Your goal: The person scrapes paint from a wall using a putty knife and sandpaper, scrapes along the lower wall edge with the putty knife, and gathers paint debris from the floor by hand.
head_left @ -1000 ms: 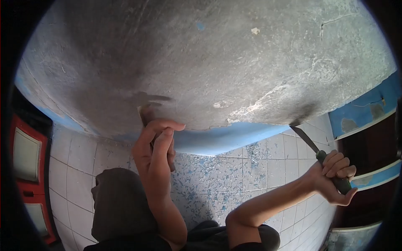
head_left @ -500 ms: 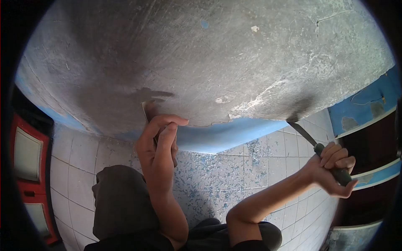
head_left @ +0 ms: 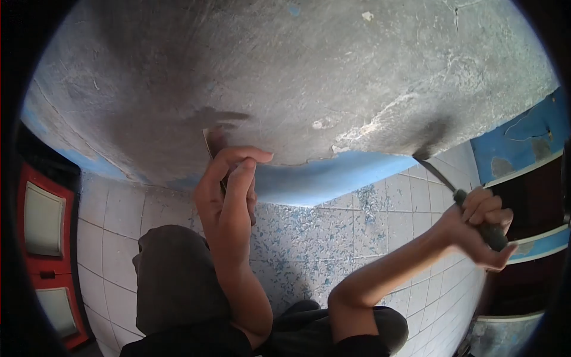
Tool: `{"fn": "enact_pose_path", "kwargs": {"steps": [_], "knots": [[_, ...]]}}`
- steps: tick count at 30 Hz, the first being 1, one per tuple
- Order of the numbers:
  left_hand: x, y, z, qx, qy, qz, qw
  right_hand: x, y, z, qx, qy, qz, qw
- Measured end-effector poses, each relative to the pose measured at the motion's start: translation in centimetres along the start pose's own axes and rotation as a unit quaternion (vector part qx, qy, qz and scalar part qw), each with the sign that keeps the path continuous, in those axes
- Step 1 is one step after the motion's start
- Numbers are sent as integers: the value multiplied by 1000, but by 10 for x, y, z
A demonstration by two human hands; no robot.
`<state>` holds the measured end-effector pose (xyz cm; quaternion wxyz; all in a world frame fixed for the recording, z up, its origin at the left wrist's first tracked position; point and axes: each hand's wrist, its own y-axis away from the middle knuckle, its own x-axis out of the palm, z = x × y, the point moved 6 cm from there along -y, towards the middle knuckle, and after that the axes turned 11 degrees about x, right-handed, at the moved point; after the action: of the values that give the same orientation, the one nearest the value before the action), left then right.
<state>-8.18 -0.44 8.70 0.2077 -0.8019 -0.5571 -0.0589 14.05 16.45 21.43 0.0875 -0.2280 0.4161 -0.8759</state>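
My right hand point(head_left: 485, 223) is wrapped round the dark green handle of a scraper point(head_left: 440, 175). The tool's narrow metal blade meets the grey wall point(head_left: 309, 71) at the lower edge of the bare area, beside the remaining blue paint point(head_left: 303, 181). My left hand point(head_left: 229, 184) is closed round a second flat-bladed tool point(head_left: 215, 140), whose tip is near the wall and its shadow. Its fingers hide most of that tool, and its fingertips are close to the ragged paint edge.
Blue and white paint flakes point(head_left: 303, 238) lie scattered over the tiled floor point(head_left: 122, 208). A red cabinet point(head_left: 47, 262) with pale panels stands at the left. At the right is a blue wall point(head_left: 517, 140) with peeled patches. My knee point(head_left: 172, 279) shows below.
The wall and both hands appear higher in the view. Both hands keep hold of their tools, and the right blade remains at the paint edge.
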Motion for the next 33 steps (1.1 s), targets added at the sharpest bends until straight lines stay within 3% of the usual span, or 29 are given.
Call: {"fn": "enact_pose_path", "kwargs": {"steps": [2,4,6,8,10,12,13,15,16,17,19,20,21,22,23,25,27,29,30,32,33], "knots": [[-3,1,-2,2,12,-14,1000,-7,-4,9,2,14,7,1000],[-5,0,0,3,23,-34,999,-1,8,44,-116,-90,115,982],[-1,0,1,11,1,1,1000,-7,13,37,-104,-120,74,984],[-1,0,3,33,15,11,999,0,-2,-2,9,17,44,999],[-1,-1,-1,61,31,20,997,1,-1,11,27,36,68,997],[-2,-1,-1,61,50,8,997,-9,15,48,-113,-100,101,983],[-4,1,1,55,53,4,997,-9,18,46,-137,-106,110,979],[0,-1,4,46,38,25,998,-17,6,15,-184,132,-84,970],[0,1,3,44,38,28,998,-3,-1,1,-12,42,30,999],[-1,1,0,53,57,22,997,-16,-4,8,-7,52,-29,998],[-2,-3,0,64,73,10,995,-34,10,37,-90,-26,-66,993],[-2,-4,2,59,62,12,996,-28,17,44,-67,-139,56,986],[-2,-2,3,52,54,17,997,-52,25,36,-337,149,-99,924],[-1,-1,4,45,47,21,998,-52,34,28,-449,303,-151,827],[0,0,4,43,46,20,998,-52,46,16,-549,415,-234,686],[0,-5,2,55,47,19,997,-49,45,15,-422,211,-201,859],[-5,-4,2,64,63,2,996,-31,33,18,-259,55,-35,964],[-6,-4,10,52,51,4,997,-4,38,44,-137,-35,47,989],[-3,-5,12,50,40,12,998,-2,32,35,-136,-31,50,989],[-1,-5,11,55,52,21,997,1,16,0,-17,33,40,999],[-1,-5,11,61,56,22,996,7,14,2,-13,38,79,996]]}}
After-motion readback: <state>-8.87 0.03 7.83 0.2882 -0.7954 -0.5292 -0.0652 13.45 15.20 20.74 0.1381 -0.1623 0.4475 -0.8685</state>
